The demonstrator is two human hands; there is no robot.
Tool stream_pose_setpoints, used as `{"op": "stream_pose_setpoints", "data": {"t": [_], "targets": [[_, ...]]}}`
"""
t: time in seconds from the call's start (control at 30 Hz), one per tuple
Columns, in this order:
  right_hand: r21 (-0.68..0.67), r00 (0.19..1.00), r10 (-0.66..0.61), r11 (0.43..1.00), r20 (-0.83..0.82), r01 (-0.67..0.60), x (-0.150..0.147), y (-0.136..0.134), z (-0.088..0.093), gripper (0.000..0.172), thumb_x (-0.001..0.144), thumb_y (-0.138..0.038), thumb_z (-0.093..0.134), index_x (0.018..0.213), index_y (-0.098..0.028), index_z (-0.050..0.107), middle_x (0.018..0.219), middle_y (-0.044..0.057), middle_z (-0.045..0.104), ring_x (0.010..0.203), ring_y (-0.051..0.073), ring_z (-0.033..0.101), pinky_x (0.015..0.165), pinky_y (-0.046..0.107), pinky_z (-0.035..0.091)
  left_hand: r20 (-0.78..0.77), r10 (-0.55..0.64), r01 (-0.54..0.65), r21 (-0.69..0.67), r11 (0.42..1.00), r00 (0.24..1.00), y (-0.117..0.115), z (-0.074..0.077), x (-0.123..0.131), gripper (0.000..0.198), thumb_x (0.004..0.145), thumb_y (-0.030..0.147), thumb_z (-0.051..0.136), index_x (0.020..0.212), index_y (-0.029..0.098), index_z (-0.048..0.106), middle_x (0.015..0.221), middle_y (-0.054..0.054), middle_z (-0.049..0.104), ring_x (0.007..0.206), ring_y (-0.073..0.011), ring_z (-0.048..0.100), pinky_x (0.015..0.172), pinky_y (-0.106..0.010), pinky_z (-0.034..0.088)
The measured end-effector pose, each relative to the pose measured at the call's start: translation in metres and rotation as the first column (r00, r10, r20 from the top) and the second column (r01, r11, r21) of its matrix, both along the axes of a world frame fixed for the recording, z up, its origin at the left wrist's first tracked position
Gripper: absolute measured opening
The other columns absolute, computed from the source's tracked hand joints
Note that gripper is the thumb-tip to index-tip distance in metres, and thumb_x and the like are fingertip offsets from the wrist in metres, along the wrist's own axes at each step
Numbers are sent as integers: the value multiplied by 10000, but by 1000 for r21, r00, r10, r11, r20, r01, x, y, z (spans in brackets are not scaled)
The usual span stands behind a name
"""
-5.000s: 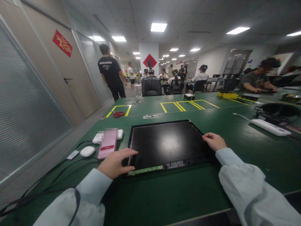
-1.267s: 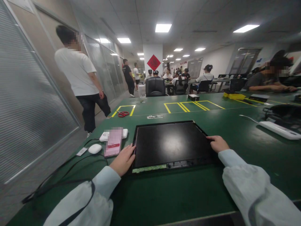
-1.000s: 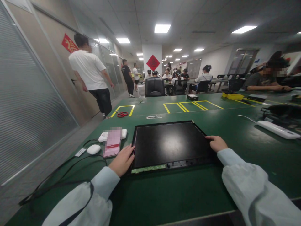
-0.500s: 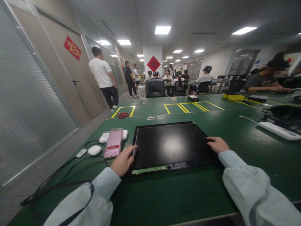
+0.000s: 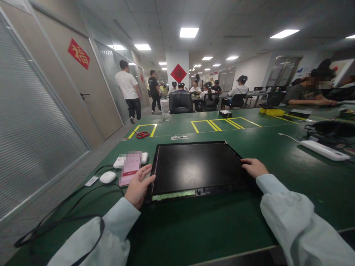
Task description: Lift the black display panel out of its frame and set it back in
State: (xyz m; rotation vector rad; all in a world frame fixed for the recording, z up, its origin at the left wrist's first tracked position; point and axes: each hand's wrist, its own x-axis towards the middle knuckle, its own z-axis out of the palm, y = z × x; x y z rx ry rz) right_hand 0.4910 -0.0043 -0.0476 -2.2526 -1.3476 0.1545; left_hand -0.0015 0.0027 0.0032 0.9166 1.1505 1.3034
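A black flat display panel point(image 5: 194, 166) lies in front of me on the green table, screen side up. A strip of green circuit board point(image 5: 174, 195) shows along its near edge, towards the left. My left hand point(image 5: 138, 186) is at the panel's left edge, its fingers spread and the thumb tip by the frame. My right hand point(image 5: 255, 168) grips the right edge, thumb on top and the other fingers mostly hidden below. Left of the panel, close to my left hand, is a phone point(image 5: 131, 168) with a lit pink screen.
Beside the phone are a white mouse-like object point(image 5: 108, 177) and black cables point(image 5: 80, 201). Red-handled scissors point(image 5: 142, 135) lie farther back. A white power strip point(image 5: 324, 150) is at right, near a black item point(image 5: 327, 133). People sit and walk beyond the table.
My left hand's fingers have come off the screen surface and spread at the left edge. My right hand keeps its place on the right edge. The view has shifted slightly.
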Motion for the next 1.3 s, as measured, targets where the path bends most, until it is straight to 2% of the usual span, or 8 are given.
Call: {"op": "stream_pose_setpoints", "data": {"t": [0.1, 0.23, 0.5, 0.67, 0.8, 0.97, 1.17, 1.3], "targets": [[-4, 1000, 1, 1000, -2, -1, -1, 0, 1, 409, 736, -263, 615, 1087, -191, 811, 1127, 105, 768, 1076, 286, 705, 967, 366, 534, 82, 1, 7, -96, 995, 997, -3, 4, 4, 578, 678, 89, 768, 1222, 187, 600, 1158, -129, 754, 1083, -299, 735, 844, -372, 625], [-7, 1000, -1, 1000, -3, 1, -1, -1, 2, 407, 736, -265, 622, 1089, -191, 810, 1132, 108, 765, 1067, 284, 708, 955, 362, 536, 133, -6, 27, -156, 987, 991, -5, 7, 7, 606, 785, 86, 685, 1362, 188, 528, 994, -84, 784, 968, -265, 771, 809, -360, 640], [6, 1000, 1, 1000, 2, -1, -1, -1, 1, 381, 728, -255, 629, 1059, -215, 813, 1103, 86, 772, 1049, 265, 713, 955, 347, 528, 114, -15, 37, -191, 981, 993, -6, 7, 9, 695, 816, 80, 693, 1462, 212, 473, 967, -73, 795, 903, -257, 788, 737, -339, 653], [-2, 1000, 2, 1000, 8, -2, -3, -1, 1, 405, 747, -250, 611, 1097, -183, 804, 1172, 113, 755, 1129, 286, 688, 1000, 367, 510, 109, -12, 36, -214, 976, 994, -9, 12, 12, 689, 834, 77, 704, 1469, 209, 471, 892, -64, 797, 823, -252, 794, 670, -322, 650], [-12, 1000, 4, 1000, 7, -4, -4, -2, 3, 428, 753, -244, 601, 1124, -158, 797, 1196, 130, 745, 1150, 292, 680, 1011, 363, 506, 121, -42, 62, -164, 984, 992, -9, 7, 11, 562, 853, 108, 690, 1394, 163, 543, 868, -75, 801, 863, -251, 790, 708, -314, 644], [-5, 1000, -2, 1000, 9, 2, -4, -3, 3, 405, 750, -250, 603, 1096, -195, 806, 1170, 106, 756, 1119, 291, 693, 988, 371, 523, 101, -113, 122, -84, 989, 988, -7, -1, 8, 471, 724, 227, 823, 1170, 138, 701, 1015, -103, 809, 1047, -294, 748, 863, -359, 619], [11, 1000, -4, 1000, 13, 4, -3, -2, 2, 391, 731, -255, 615, 1067, -208, 812, 1143, 98, 762, 1099, 287, 698, 969, 367, 531, 116, -189, 196, -55, 979, 975, -3, -3, 7, 263, 642, 209, 761, 893, 132, 774, 1114, -123, 793, 1166, -347, 692, 1001, -432, 557], [18, 1000, -11, 1000, 15, 10, -2, -2, 1, 381, 719, -259, 627, 1047, -219, 815, 1115, 90, 767, 1079, 281, 705, 956, 359, 536, 105, -211, 216, -35, 976, 972, -5, -2, 7, 316, 649, 276, 761, 931, 134, 772, 1123, -121, 790, 1169, -348, 689, 1027, -449, 532]]}}
